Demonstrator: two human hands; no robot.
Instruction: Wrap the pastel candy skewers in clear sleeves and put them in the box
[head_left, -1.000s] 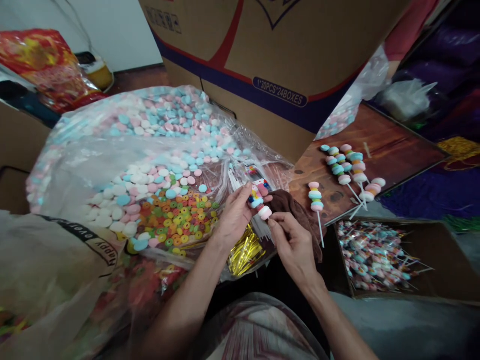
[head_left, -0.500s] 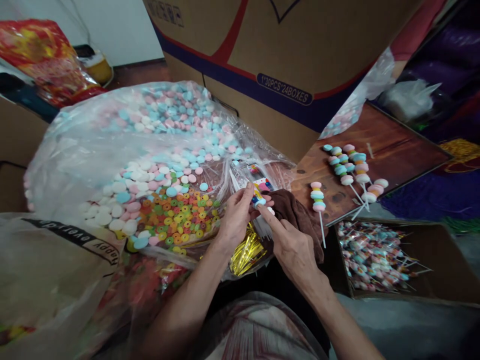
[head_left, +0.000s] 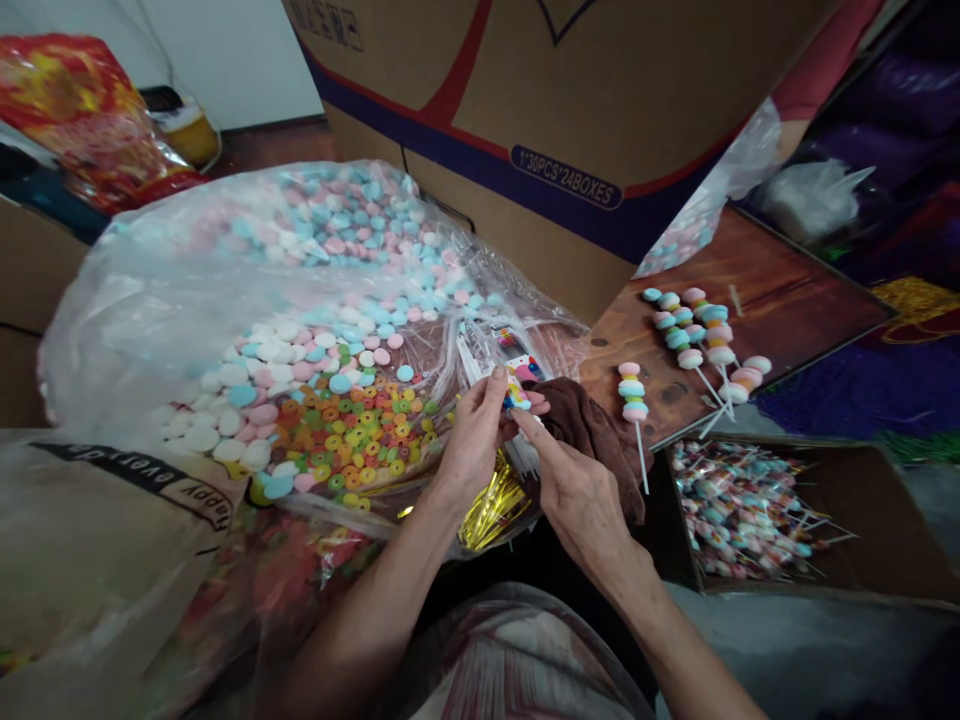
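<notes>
My left hand [head_left: 474, 430] pinches a marshmallow candy skewer [head_left: 516, 396] in a small printed clear wrapper, mostly covered by the fingers. My right hand [head_left: 577, 480] meets it from the right, index fingertip against its lower end and the other fingers curled in. Whatever those curled fingers hold is hidden. Beneath both hands lie gold twist ties [head_left: 495, 508] and a stack of printed clear wrappers [head_left: 491, 345]. Ring gummies [head_left: 360, 430] and pastel marshmallows [head_left: 281, 350] spread to the left on a big clear plastic bag [head_left: 150, 290].
Unwrapped candy skewers [head_left: 632, 390] rest on the wooden table [head_left: 780, 270] at right. A carton [head_left: 862, 520] below holds many wrapped ones. Behind stands a large cardboard box [head_left: 480, 200]. A brown cloth [head_left: 592, 425] lies by my right hand; another person's sleeve [head_left: 825, 60] shows at upper right.
Both hands stay together at nearly the same spot; the wrapped candy between them has turned slightly. The whole view has shifted a little.
</notes>
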